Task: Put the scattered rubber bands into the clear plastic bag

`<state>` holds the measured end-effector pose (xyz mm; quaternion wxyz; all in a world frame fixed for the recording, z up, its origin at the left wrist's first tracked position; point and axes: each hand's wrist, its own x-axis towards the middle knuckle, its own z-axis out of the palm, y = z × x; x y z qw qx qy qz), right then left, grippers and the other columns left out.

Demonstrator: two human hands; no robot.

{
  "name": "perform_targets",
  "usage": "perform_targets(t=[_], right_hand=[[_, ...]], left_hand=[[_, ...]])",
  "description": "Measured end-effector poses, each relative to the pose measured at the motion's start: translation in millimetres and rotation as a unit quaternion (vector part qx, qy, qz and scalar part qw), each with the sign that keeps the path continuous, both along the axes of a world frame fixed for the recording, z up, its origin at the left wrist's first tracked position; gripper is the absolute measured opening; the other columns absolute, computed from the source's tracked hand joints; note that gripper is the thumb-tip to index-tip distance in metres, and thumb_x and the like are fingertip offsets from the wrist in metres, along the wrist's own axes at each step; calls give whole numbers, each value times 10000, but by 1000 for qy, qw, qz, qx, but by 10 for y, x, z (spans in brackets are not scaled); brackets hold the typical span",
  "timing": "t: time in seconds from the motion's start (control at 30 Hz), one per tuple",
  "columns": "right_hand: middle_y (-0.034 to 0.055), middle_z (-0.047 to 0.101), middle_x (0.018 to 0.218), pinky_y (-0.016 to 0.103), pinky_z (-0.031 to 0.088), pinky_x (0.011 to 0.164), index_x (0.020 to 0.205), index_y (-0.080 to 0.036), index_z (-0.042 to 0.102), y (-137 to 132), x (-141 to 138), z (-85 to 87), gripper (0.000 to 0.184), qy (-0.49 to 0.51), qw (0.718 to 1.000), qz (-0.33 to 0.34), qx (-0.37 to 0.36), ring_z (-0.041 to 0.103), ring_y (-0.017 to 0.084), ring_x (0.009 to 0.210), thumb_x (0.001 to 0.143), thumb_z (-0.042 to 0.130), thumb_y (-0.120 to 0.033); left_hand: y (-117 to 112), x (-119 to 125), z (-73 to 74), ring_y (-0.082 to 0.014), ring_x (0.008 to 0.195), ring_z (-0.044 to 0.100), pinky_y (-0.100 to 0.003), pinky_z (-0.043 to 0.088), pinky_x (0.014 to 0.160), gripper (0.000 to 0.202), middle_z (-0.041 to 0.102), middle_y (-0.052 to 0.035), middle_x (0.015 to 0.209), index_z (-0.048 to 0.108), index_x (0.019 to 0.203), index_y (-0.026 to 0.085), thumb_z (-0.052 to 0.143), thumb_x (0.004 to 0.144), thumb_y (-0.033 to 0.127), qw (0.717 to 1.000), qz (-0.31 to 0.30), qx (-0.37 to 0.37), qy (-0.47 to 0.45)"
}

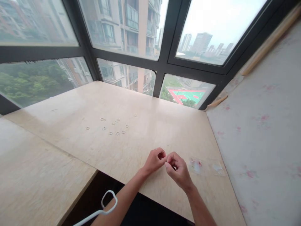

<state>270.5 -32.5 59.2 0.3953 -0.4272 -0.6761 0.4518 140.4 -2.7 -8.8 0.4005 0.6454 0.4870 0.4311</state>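
My left hand and my right hand meet above the near part of the stone ledge. Both have their fingers curled into a pinch, with the fingertips touching or almost touching. Whatever lies between them is too small or too hidden to make out. Beyond my hands, to the left, several thin small rings lie scattered on the ledge, some singly and some side by side. Just right of my right hand lies a small clear plastic bag with reddish bits in it.
Another clear plastic piece lies by the flowered wall at the right. Dark window frames bound the ledge at the back. A white looped rod rises at the lower left, over the left forearm. The ledge's front edge drops into a dark gap.
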Motion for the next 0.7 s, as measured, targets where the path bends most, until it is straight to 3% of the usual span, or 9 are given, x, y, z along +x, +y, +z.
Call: perform_targets(t=[0.13,0.23,0.3,0.37,0.5,0.6,0.7], right_hand=[[-99,386,508,195,270,445,770,-219,445,435,-609,185,118,1,997,68,33,332,71,444,822,530,-282],[-103,379,502,196,292,469,818,-212,475,803,-1032,198,131,-112,982,138,70,343,73,449,880,485,-328],[-90,443,527,195,339,524,889,-202,519,1044,-1276,164,132,-259,943,166,127,417,79,487,908,446,-311],[-67,528,580,202,359,570,963,-197,555,1262,-1482,106,129,-331,915,177,146,497,93,556,890,476,-268],[39,668,802,263,405,663,1085,-183,584,1581,-1792,-46,241,-430,871,181,156,609,180,779,851,532,-206],[101,669,1004,361,453,774,1151,-175,579,1721,-1953,-141,281,-497,830,197,159,617,240,928,875,564,-230],[84,623,1132,438,476,863,1179,-172,571,1812,-2066,-183,310,-534,801,221,155,606,229,998,915,574,-334]], left_hand=[[1,-20,2,-186,772,521,-281,413,633,8,558,-46,775,513,762,180,518,764,185,999,37,4,-17],[8,-26,-25,-144,660,448,-257,345,557,79,475,-6,675,451,698,180,518,738,170,999,25,-8,-32],[12,-26,-59,-99,561,337,-247,258,505,190,362,35,568,363,595,181,509,712,152,999,-8,-18,-33],[15,-24,-89,-84,542,284,-249,221,502,250,299,44,536,306,543,176,500,697,144,999,-20,-15,-25],[14,-15,-98,-89,556,310,-245,243,512,235,335,39,549,328,537,170,509,684,140,1000,-11,-7,-27],[4,-14,-73,-86,546,299,-248,228,498,245,329,40,545,318,547,177,517,687,161,999,0,-11,-37],[-10,-20,-47,-81,539,280,-252,205,491,269,307,44,547,290,553,184,518,697,182,999,6,-20,-43]])
